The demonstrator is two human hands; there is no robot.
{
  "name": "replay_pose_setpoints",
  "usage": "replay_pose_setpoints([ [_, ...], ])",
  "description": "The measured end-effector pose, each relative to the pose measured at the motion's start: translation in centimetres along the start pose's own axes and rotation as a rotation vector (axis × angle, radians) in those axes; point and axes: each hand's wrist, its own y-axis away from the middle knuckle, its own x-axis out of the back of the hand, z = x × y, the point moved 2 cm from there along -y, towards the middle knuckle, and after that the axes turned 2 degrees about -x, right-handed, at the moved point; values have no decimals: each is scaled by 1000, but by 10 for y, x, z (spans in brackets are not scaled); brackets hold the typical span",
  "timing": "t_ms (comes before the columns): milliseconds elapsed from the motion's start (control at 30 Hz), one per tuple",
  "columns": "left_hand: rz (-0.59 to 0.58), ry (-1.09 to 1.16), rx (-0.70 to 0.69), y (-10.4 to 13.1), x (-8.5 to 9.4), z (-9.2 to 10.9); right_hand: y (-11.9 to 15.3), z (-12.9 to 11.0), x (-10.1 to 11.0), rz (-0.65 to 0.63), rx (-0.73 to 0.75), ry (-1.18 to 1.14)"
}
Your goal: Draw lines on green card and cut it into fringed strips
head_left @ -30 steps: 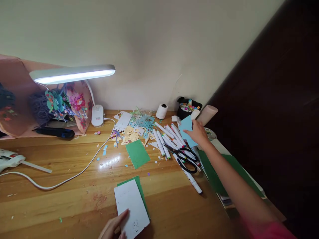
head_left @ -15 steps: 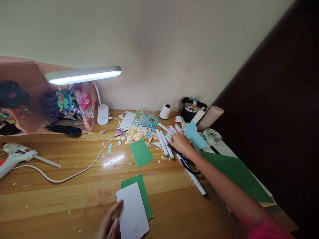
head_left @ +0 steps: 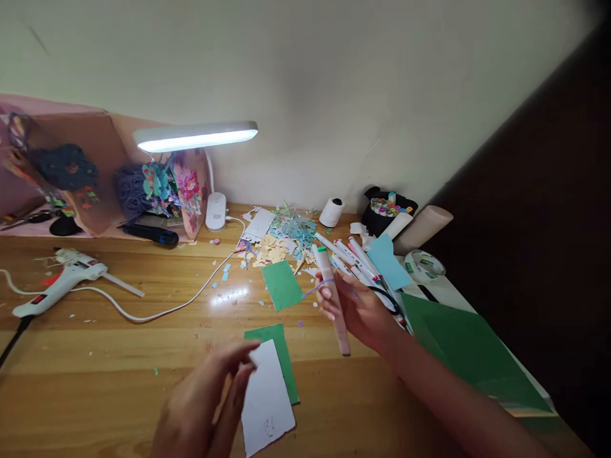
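My right hand [head_left: 356,305] is closed around a white marker [head_left: 337,312] with a green end, lifted in front of a pile of white markers [head_left: 351,253]. A thin purple strand trails from beside that marker toward a small green card [head_left: 282,285] lying flat. At the lower middle, my left hand [head_left: 207,388] is raised with thumb and fingers apart, nothing between them. Just right of it lies a white card [head_left: 270,401], overlapping another green card [head_left: 287,369] on the table.
Paper scraps [head_left: 286,235] are heaped by the wall. A lit lamp [head_left: 198,137] overhangs the left side, near a glue gun [head_left: 71,280] and its cord. Marker holder [head_left: 382,213], tape roll [head_left: 424,264] and a large green sheet [head_left: 468,353] are at right.
My right hand has lifted a marker out of the pile and drawn it nearer. My left hand has come up off the white card. The view has shifted a little to the left.
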Motion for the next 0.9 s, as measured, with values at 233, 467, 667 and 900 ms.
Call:
replay_pose_setpoints([
  [233,-181,284,-40,-65,-39,23,9,12,-21,-92,-97,-53],
  [467,-125,200,84,-99,-64,1,32,-1,19,409,231,806],
  [667,-309,106,-41,-147,-128,-17,58,-6,29,403,707,1297],
  [900,-356,-48,-291,-152,-126,13,62,-10,30,296,799,1563],
])
